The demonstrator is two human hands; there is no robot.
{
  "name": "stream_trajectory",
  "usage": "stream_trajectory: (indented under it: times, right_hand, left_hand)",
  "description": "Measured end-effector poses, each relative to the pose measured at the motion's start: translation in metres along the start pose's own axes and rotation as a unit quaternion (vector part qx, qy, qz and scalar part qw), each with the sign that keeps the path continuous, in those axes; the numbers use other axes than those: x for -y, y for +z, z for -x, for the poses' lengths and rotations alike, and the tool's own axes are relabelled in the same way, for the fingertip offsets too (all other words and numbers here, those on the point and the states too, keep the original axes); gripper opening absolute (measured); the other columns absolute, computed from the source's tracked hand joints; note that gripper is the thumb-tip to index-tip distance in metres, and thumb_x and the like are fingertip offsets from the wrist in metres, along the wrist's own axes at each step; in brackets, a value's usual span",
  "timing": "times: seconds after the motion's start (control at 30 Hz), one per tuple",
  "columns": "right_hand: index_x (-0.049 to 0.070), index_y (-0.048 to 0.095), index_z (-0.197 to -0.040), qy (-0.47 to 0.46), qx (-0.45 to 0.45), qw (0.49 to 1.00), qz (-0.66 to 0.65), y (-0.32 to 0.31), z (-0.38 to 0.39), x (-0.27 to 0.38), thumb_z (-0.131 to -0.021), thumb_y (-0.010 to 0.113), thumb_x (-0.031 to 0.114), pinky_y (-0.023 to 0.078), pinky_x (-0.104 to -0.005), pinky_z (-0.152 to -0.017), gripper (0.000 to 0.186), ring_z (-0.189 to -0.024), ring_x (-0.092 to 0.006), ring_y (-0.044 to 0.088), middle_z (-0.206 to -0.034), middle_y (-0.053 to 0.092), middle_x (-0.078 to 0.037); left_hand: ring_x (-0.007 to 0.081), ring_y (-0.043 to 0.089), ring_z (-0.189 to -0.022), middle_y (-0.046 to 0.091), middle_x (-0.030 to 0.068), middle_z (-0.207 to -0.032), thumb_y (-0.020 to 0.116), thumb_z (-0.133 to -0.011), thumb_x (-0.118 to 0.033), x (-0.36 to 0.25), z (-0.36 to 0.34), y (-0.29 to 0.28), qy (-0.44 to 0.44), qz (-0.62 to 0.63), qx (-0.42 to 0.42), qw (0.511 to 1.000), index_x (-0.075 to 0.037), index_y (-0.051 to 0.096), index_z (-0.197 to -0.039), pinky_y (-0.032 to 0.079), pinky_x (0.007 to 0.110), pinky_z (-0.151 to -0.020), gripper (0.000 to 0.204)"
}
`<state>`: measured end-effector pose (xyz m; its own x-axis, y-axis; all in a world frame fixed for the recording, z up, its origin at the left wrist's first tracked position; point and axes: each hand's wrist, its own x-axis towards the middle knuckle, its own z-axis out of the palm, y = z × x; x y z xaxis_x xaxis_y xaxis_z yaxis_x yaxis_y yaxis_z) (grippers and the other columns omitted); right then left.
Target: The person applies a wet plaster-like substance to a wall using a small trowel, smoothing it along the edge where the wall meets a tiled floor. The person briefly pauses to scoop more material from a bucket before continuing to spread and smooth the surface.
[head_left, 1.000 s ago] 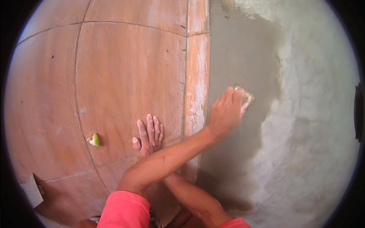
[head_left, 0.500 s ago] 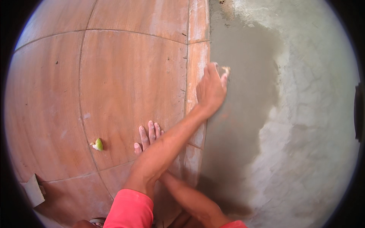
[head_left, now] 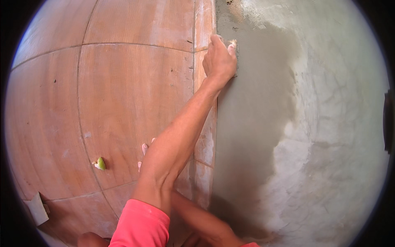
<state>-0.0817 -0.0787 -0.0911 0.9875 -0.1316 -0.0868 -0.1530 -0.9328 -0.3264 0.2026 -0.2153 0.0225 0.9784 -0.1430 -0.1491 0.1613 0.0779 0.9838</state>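
My left arm crosses over the right one. My left hand (head_left: 220, 59) is closed on a small flat tool, whose pale yellowish top (head_left: 233, 42) and grey edge show beside the thumb; the fingers hide the rest. It is at the seam between the tile strip (head_left: 205, 24) and a band of wet grey cement (head_left: 255, 99). Behind the left forearm, my right hand (head_left: 145, 152) rests on the reddish-brown, wood-grained tiles (head_left: 131, 90). Only some of its fingertips show, spread apart.
A small green and white lump (head_left: 100, 164) lies on the tiles to the left. A flat grey piece (head_left: 38, 209) sits at lower left. Lighter, drier grey surface (head_left: 329, 173) borders the wet cement on the right. A dark object (head_left: 388, 121) shows at the right rim.
My left hand has moved farther up along the seam with the tool. The forearm now covers more of my right hand. The view has shifted slightly.
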Motion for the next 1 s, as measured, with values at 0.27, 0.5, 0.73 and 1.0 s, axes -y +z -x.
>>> stream_trajectory:
  times: [0.27,0.5,0.73,1.0]
  right_hand:
    - [0.006,0.037,-0.148,-0.021,-0.035,0.996,0.075,0.006,0.005,-0.017,-0.094,0.048,0.039,0.023,-0.0603,-0.112,0.064,-0.14,-0.0453,0.027,-0.154,0.027,-0.025]
    - [0.009,0.035,-0.15,-0.03,0.023,0.998,0.05,0.027,0.013,-0.001,-0.094,0.047,0.042,0.02,-0.0609,-0.113,0.066,-0.143,-0.043,0.023,-0.156,0.025,-0.023]
    - [0.012,0.033,-0.151,-0.011,0.011,0.997,0.07,0.034,0.024,-0.028,-0.094,0.046,0.046,0.016,-0.0616,-0.114,0.068,-0.145,-0.0407,0.02,-0.158,0.023,-0.02]
    - [0.012,0.033,-0.151,0.007,0.126,0.98,0.155,0.007,0.002,0.001,-0.098,0.041,0.047,0.015,-0.0576,-0.117,0.064,-0.147,-0.0348,0.018,-0.159,0.022,-0.018]
  left_hand:
    - [0.0403,0.063,-0.1,0.059,0.0266,-0.115,0.057,-0.095,-0.021,-0.006,0.075,0.013,0.047,0.006,0.13,0.99,0.001,0.041,-0.123,0.048,0.049,-0.085,0.039]
    - [0.0381,0.064,-0.098,0.063,0.0241,-0.107,0.057,-0.096,-0.023,0.001,-0.044,-0.007,-0.028,-0.059,0.032,0.997,0.001,0.04,-0.128,0.049,0.048,-0.086,0.043]
    - [0.0395,0.063,-0.102,0.056,0.0294,-0.118,0.056,-0.096,-0.021,0.006,0.049,0.005,0.061,-0.028,0.149,0.987,0.003,0.039,-0.125,0.048,0.051,-0.087,0.041]
    - [0.0377,0.064,-0.089,0.059,0.0233,-0.108,0.062,-0.093,-0.023,-0.055,0.04,0.0,0.122,-0.039,0.116,0.985,0.002,0.043,-0.122,0.051,0.046,-0.078,0.042]
